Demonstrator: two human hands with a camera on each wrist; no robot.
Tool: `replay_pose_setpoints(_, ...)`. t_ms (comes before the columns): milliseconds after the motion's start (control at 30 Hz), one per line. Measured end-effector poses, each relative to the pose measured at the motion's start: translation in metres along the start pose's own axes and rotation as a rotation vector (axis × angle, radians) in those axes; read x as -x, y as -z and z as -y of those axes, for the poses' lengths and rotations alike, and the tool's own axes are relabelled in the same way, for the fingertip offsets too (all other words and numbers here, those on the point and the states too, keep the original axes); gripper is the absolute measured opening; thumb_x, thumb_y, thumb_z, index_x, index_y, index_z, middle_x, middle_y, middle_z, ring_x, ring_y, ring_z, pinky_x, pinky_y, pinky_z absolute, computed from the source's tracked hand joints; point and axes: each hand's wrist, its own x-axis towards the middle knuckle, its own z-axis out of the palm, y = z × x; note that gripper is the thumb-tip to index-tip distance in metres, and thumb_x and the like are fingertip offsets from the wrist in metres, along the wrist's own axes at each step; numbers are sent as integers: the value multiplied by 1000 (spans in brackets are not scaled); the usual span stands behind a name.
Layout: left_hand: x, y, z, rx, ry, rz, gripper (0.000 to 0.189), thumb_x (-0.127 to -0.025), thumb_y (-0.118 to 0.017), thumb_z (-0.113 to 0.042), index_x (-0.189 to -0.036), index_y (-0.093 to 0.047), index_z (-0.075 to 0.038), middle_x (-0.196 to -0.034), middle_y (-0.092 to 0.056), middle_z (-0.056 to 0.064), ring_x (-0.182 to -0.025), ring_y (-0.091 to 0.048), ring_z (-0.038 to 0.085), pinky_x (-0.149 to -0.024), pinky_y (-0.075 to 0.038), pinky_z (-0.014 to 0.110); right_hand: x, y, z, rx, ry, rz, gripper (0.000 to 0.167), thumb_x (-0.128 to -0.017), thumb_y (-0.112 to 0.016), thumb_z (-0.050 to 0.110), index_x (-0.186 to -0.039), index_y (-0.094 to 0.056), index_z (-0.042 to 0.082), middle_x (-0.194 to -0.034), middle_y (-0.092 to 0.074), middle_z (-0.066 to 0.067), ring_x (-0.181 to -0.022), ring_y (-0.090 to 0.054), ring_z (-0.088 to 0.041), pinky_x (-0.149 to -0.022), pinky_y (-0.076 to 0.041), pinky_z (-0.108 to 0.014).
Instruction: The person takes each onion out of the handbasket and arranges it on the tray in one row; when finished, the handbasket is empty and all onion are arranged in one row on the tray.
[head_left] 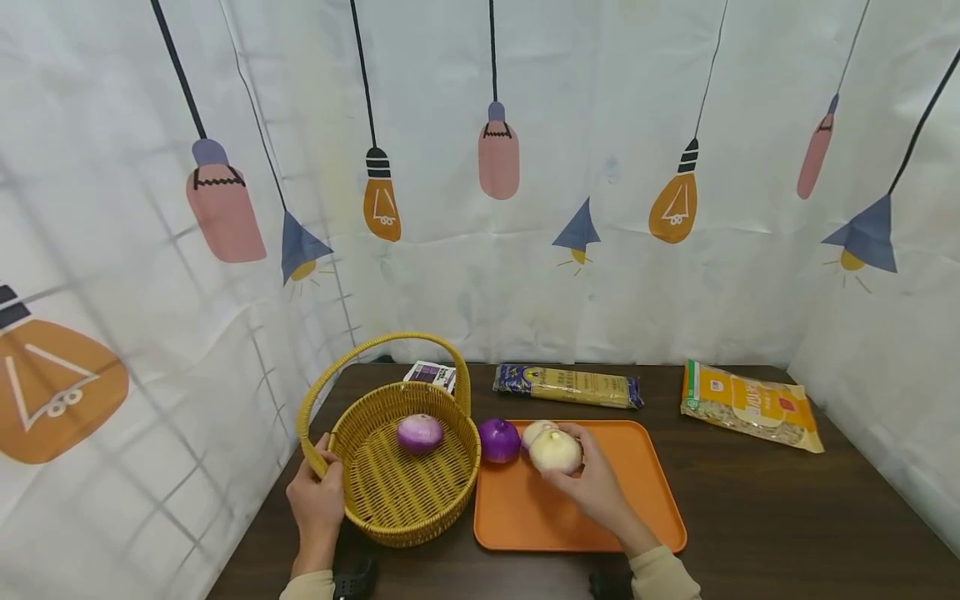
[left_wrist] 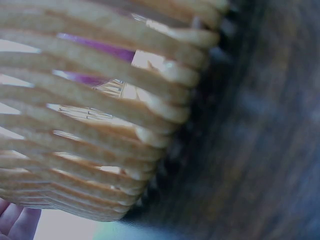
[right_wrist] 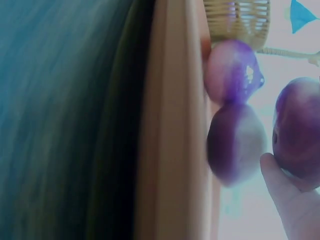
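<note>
My left hand [head_left: 318, 496] grips the yellow woven basket [head_left: 352, 500] where its tall handle meets the left rim. A purple onion [head_left: 420, 433] lies inside the basket. In the left wrist view the basket's wall [left_wrist: 90, 110] fills much of the picture, with fingers [left_wrist: 20, 222] at the lower left corner. My right hand [head_left: 596, 492] holds a pale onion [head_left: 556, 452] over the orange tray [head_left: 637, 467]. Behind it sit a dark purple onion [head_left: 498, 440] and a partly hidden pale onion [head_left: 534, 432]. The right wrist view has the held onion [right_wrist: 300, 130] raised above the tray.
At the back lie a long noodle-like packet [head_left: 570, 386] and a small white-and-purple packet [head_left: 431, 375]. A yellow-and-green bag [head_left: 750, 406] rests at the back right of the dark table [head_left: 780, 517]. A patterned curtain [head_left: 465, 275] encloses the back and sides.
</note>
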Motion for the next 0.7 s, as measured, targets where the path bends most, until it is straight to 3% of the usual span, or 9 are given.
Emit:
replay_pose_setpoints(100, 0, 0, 0, 1, 1, -3, 21, -93, -56, -6, -104, -72, 2, -126, -66, 9, -91, -56, -5, -65, -37, 8, 0, 5, -5, 32, 11, -33, 74, -76, -83, 13, -140, -46, 4, -134, -50, -15, -109, -54, -28, -79, -50, -28)
replay_pose_setpoints(233, -1, 0, 0, 0, -7, -9, 25, -93, -56, -5, -111, -72, 1, -125, -66, 11, -74, -52, -1, -60, -36, 9, -1, 11, -14, 77, -3, -83, 75, -76, -83, 14, -141, -47, 4, -135, -49, -15, -113, -53, -30, -86, -48, -33)
replay_pose_setpoints(400, 0, 0, 0, 1, -8, -8, 24, -93, -56, -5, -110, -72, 2, -125, -66, 11, -70, -48, -3, -58, -35, 11, -4, 21, -22, 99, -58, -115, 73, -77, -84, 20, -139, -48, 7, -137, -46, -15, -116, -51, -31, -93, -46, -43)
replay_pose_setpoints(500, 0, 0, -1, 0, -8, -9, 25, -93, -57, -5, -112, -71, 1, -125, -66, 11, -71, -49, -1, -58, -35, 12, -5, 26, -26, 102, -83, -120, 74, -77, -83, 23, -140, -47, 8, -137, -45, -16, -117, -50, -32, -93, -45, -46)
replay_pose_setpoints(700, -1, 1, 0, 10, -8, -5, 25, -93, -56, -6, -112, -71, 1, -125, -66, 12, -55, -40, 5, -51, -32, 17, -5, 33, -29, 133, -90, -113, 73, -81, -80, 25, -142, -45, 7, -140, -43, -20, -114, -54, -37, -87, -49, -41)
